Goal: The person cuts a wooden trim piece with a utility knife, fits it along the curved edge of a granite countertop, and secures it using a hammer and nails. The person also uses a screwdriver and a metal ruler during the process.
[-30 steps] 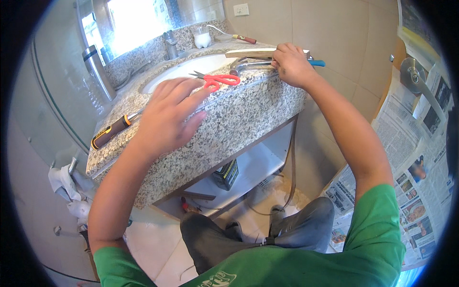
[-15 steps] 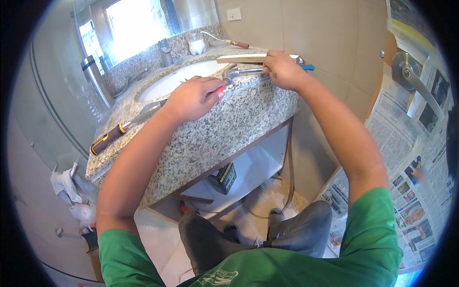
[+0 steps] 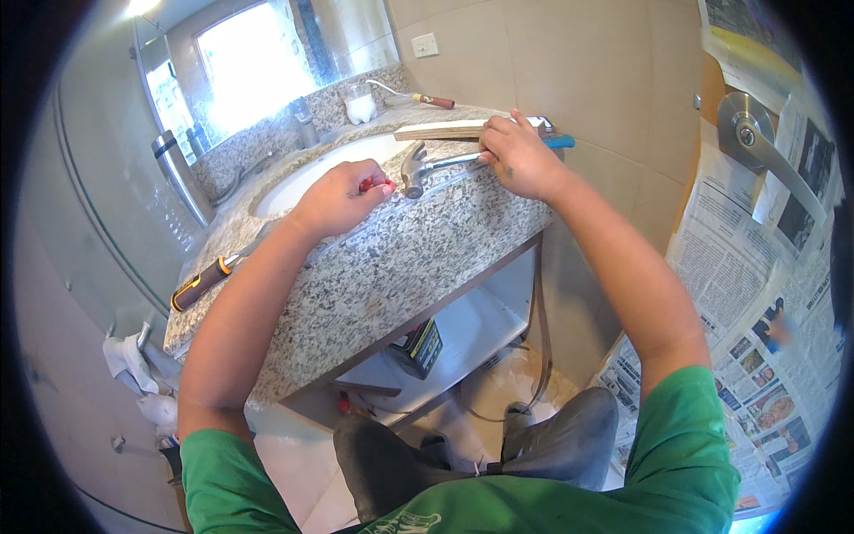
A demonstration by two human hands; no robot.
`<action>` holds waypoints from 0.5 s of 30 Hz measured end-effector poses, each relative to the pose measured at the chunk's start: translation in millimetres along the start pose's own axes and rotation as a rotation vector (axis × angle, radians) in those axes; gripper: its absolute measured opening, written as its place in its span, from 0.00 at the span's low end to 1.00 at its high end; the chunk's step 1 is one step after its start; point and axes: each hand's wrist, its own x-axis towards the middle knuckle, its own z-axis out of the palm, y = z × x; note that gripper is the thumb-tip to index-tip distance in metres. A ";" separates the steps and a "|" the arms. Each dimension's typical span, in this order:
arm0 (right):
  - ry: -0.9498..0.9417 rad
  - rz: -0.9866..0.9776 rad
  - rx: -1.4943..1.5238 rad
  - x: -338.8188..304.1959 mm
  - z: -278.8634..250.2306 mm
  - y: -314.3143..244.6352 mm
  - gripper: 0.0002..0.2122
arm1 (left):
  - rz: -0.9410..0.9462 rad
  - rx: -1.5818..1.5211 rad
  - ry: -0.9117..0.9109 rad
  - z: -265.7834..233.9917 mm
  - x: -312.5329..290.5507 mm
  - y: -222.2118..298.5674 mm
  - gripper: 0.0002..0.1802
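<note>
My left hand (image 3: 342,194) is closed around a small red-handled tool (image 3: 366,184) at the front rim of the sink. Only a bit of red shows between thumb and fingers; the rest is hidden. My right hand (image 3: 520,158) has its fingers on the shaft of a claw hammer (image 3: 414,171), with one finger lifted. The hammer's metal head points left, just right of my left hand, over the granite edge. Its blue grip emerges beyond my right hand. A pale wooden strip (image 3: 436,131) lies behind the hammer, partly covered by my right hand.
A granite countertop (image 3: 391,258) surrounds the white basin (image 3: 294,182). A black-and-orange-handled tool (image 3: 200,285) lies at its left, near a steel bottle (image 3: 181,176). A brown-handled tool (image 3: 436,101) and jar (image 3: 360,105) stand behind. Below is an open cabinet with a box (image 3: 418,349); a newspaper-covered door (image 3: 738,267) stands right.
The hammer's head has turned and come down toward the counter's front edge. My left hand has shifted left, away from it. The view has tilted slightly.
</note>
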 end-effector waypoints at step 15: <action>0.215 -0.039 0.061 -36.8 -44.4 -20.7 0.05 | 0.117 0.115 0.054 0.6 13.9 12.8 0.15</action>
